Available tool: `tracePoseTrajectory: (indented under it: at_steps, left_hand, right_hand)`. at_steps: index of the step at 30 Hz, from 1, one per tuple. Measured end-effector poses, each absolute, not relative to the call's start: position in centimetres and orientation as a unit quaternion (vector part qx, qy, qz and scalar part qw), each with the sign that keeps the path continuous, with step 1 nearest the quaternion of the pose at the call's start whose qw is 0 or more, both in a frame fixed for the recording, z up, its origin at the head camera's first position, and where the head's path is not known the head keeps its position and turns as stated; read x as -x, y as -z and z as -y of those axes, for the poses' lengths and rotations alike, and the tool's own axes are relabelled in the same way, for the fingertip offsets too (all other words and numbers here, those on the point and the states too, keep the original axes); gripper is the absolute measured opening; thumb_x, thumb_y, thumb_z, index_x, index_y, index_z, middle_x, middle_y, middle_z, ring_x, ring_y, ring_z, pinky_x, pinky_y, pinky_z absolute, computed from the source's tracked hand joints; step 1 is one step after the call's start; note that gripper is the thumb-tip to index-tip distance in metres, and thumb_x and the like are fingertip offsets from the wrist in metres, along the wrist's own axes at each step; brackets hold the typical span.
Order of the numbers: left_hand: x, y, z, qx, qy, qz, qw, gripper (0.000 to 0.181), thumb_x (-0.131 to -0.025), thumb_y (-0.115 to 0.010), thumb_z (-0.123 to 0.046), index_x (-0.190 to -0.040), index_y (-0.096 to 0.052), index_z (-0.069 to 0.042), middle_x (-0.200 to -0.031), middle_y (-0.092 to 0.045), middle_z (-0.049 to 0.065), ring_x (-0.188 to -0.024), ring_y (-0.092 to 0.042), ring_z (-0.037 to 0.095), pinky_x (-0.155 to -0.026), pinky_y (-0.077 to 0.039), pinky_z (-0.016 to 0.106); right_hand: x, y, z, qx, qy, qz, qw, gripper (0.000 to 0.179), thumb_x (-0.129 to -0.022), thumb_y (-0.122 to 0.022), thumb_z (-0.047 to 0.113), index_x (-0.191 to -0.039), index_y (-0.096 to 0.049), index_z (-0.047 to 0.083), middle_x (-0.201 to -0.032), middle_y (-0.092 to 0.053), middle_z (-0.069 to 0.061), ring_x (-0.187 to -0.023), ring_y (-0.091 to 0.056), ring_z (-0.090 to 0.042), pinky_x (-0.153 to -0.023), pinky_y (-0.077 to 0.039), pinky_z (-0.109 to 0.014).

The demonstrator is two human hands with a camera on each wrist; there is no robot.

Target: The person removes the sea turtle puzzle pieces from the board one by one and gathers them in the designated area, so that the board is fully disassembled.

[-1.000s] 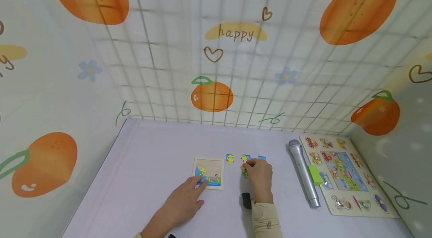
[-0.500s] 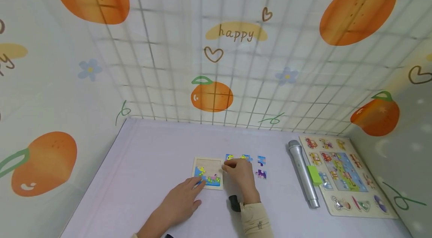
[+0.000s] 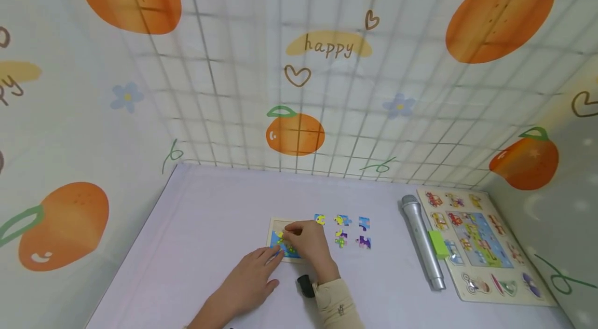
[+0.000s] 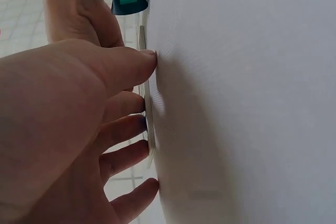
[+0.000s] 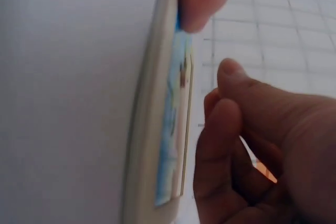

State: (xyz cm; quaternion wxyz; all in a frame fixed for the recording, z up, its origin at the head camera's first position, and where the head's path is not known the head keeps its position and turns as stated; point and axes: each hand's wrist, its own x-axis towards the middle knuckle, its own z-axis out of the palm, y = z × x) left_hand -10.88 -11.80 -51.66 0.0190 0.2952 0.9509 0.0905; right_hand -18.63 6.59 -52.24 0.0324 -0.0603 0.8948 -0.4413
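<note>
A small wooden tray puzzle (image 3: 276, 219) lies mid-table, with blue and yellow picture pieces in its lower part. My left hand (image 3: 247, 278) rests at its lower left corner, fingers extended; in the left wrist view the fingertips (image 4: 137, 104) meet the thin edge. My right hand (image 3: 309, 242) is over the tray and hides its right side. In the right wrist view its thumb and fingers (image 5: 218, 119) are curled close together, apart from the tray, with no piece showing between them. Several loose puzzle pieces (image 3: 364, 242) lie right of the tray in two rows.
A silver microphone (image 3: 422, 243) lies farther right. Next to it, a bright green block (image 3: 437, 244) overlaps the edge of a large wooden picture board (image 3: 504, 287). Printed cloth walls (image 3: 303, 183) enclose the table's back and sides. A dark wrist camera (image 3: 306, 286) sits on the right wrist.
My right hand has moved left from the loose pieces to above the tray, uncovering the purple and green piece. The left hand stays at the tray's corner.
</note>
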Motion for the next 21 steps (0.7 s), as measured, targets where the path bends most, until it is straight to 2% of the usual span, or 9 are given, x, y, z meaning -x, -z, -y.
tracePoseTrajectory:
  at_steps: [9, 14, 21]
  left_hand:
    - [10.8, 51.7, 12.0, -0.276, -0.111, -0.954, 0.043, 0.060, -0.098, -0.067, -0.036, -0.149, -0.052, -0.009, -0.153, -0.048, 0.012, -0.142, -0.047, 0.028, -0.114, -0.046, 0.046]
    - [11.0, 51.6, 12.2, -0.277, -0.107, -0.953, 0.052, 0.059, -0.099, -0.066, -0.036, -0.150, -0.051, -0.010, -0.152, -0.048, 0.010, -0.141, -0.047, 0.026, -0.113, -0.047, 0.044]
    - [10.9, 51.2, 12.3, -0.289, -0.114, -0.949, 0.051, 0.058, -0.098, -0.067, -0.034, -0.148, -0.053, -0.008, -0.151, -0.050, 0.009, -0.140, -0.049, 0.025, -0.109, -0.051, 0.043]
  right_hand:
    - [18.9, 52.8, -5.9, 0.078, 0.418, -0.904, 0.046, 0.018, -0.086, -0.082, 0.018, -0.103, -0.081, 0.010, -0.087, -0.077, 0.002, -0.079, -0.066, -0.007, -0.071, -0.056, -0.025]
    - [19.1, 53.0, -5.5, 0.089, 0.402, -0.911, 0.034, 0.019, -0.085, -0.084, 0.018, -0.101, -0.081, 0.011, -0.082, -0.075, 0.005, -0.074, -0.063, -0.003, -0.069, -0.054, -0.022]
    - [18.9, 52.8, -5.2, 0.075, 0.393, -0.916, 0.041, 0.016, -0.085, -0.084, 0.018, -0.100, -0.081, 0.011, -0.082, -0.075, 0.005, -0.073, -0.060, -0.005, -0.067, -0.053, -0.024]
